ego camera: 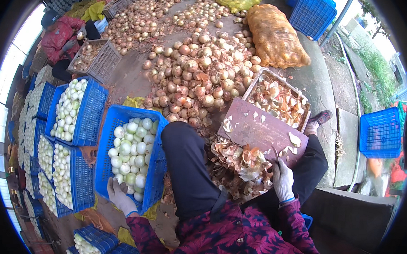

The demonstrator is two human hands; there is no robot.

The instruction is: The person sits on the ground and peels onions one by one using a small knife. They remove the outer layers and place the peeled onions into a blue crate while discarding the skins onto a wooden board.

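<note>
My left hand [121, 195], in a pale knitted glove, reaches over the near rim of a blue plastic crate [103, 150]. Its fingers are next to peeled onions [131, 151] in the crate; whether it grips one cannot be told. My gloved right hand [283, 176] is closed on a knife [275, 154], whose thin blade points up and left over a reddish-brown board [258, 126]. Bits of onion skin lie on the board, which rests against a crate of skins [276, 96]. Below the board is a heap of onion skins [242, 162].
A large pile of unpeeled onions [199, 75] lies ahead, beside a full orange mesh sack [275, 36]. Blue crates of peeled onions [89, 118] are stacked at the left. Another person [61, 39] sits at the upper left by a crate [102, 63]. An empty blue crate [380, 133] stands far right.
</note>
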